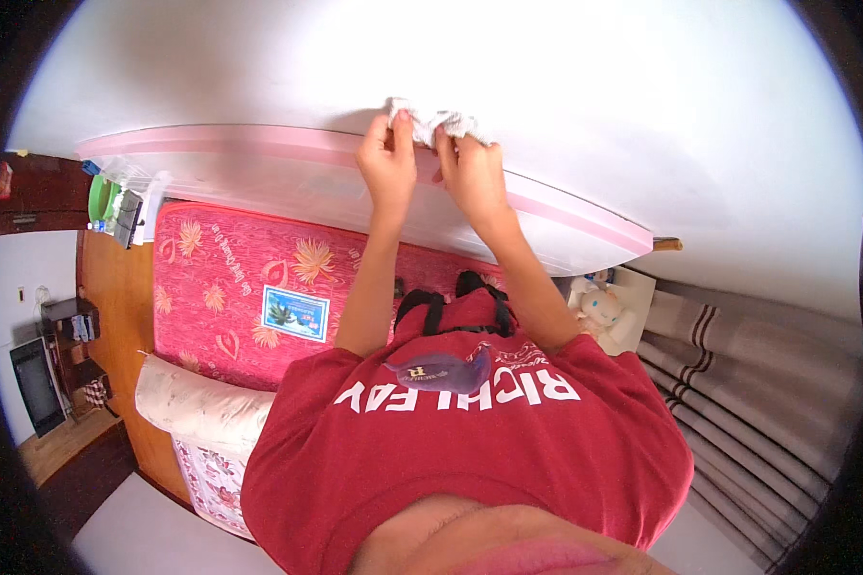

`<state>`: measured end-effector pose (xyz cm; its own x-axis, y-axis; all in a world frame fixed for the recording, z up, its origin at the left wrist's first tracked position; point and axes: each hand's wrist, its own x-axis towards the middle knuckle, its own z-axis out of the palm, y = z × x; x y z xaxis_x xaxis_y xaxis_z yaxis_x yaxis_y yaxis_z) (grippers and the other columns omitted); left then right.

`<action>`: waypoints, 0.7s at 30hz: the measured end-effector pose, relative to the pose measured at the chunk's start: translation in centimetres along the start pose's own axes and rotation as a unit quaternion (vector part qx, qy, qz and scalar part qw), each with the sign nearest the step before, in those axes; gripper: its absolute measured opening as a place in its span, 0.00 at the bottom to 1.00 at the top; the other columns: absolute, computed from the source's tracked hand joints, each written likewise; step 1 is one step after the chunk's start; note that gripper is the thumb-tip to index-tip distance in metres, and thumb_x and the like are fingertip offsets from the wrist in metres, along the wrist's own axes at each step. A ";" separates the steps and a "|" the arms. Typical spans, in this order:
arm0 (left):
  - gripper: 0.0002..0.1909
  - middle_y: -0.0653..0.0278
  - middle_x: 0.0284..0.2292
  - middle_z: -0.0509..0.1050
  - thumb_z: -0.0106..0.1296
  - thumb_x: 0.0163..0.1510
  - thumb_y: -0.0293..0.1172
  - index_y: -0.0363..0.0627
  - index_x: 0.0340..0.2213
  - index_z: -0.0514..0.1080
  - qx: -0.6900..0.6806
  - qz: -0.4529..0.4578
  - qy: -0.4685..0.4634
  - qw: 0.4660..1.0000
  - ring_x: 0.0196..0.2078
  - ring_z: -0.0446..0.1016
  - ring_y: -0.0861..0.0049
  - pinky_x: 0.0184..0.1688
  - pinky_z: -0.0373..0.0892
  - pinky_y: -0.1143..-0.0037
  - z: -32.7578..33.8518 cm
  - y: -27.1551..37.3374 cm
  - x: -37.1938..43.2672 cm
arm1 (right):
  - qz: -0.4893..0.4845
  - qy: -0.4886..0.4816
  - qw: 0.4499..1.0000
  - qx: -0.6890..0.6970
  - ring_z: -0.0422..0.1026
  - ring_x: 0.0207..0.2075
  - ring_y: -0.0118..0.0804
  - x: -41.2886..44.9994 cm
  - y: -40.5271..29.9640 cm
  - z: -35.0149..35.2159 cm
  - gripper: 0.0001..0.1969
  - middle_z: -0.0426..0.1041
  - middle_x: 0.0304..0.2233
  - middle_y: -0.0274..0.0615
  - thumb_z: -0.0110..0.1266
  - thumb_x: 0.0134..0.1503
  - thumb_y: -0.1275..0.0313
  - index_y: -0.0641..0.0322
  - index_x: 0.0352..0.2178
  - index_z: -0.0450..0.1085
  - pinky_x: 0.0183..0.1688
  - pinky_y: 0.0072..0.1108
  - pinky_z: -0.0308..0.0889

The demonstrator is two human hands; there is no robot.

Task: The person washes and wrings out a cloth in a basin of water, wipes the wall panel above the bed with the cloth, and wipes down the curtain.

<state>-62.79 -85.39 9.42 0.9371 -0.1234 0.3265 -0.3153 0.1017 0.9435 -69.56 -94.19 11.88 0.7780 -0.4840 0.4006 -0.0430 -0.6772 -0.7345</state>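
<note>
My left hand [391, 154] pinches the left end of a crumpled whitish cloth or paper [428, 123] between thumb and fingers. Close to its right, my right hand [475, 172] holds the other side of the same piece, the thumb pressed on it. Both forearms reach away from my body. The crumpled piece is just above the pink edge [575, 210] of a long white panel, against a bright white wall [590, 86]. Whether it touches the wall cannot be told. Some fingertips are hidden behind it.
Below the panel lies a red floral mat [208, 287] with a blue picture card [295, 313] on it. A rolled cream bedding piece [194, 406] is at the lower left, a plush toy [601, 309] at the right, beside grey curtains [748, 374]. Shelves [79, 352] stand far left.
</note>
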 end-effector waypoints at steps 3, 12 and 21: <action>0.12 0.63 0.13 0.65 0.48 0.56 0.30 0.34 0.23 0.67 0.085 0.010 0.002 0.996 0.17 0.60 0.85 0.19 0.57 0.77 0.1 -2.2 -1.3 | 0.041 -0.056 0.997 -0.030 0.72 0.15 0.46 -1.3 2.0 1.1 0.12 0.70 0.13 0.50 0.48 0.54 0.74 0.72 0.19 0.69 0.23 0.32 0.69; 0.17 0.67 0.10 0.64 0.46 0.55 0.31 0.33 0.17 0.66 0.020 -0.130 0.017 0.991 0.13 0.62 0.84 0.17 0.59 0.77 -1.8 -2.6 -2.1 | 0.190 -0.164 0.961 0.115 0.71 0.11 0.34 -1.2 1.0 0.7 0.20 0.69 0.10 0.47 0.46 0.58 0.71 0.74 0.15 0.68 0.14 0.21 0.64; 0.15 0.69 0.14 0.66 0.45 0.58 0.33 0.36 0.20 0.67 -0.019 -0.078 0.037 0.996 0.15 0.62 0.88 0.16 0.60 0.80 -1.7 -2.8 1.4 | 0.095 -0.026 0.979 0.177 0.75 0.17 0.32 -0.4 2.6 5.3 0.20 0.71 0.13 0.47 0.48 0.58 0.70 0.75 0.14 0.67 0.16 0.21 0.65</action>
<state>-60.31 -84.13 7.13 0.9833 -0.0667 0.1693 -0.1602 0.1238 0.9793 -66.65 -92.84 6.93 0.8083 -0.5476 0.2165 0.0230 -0.3381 -0.9408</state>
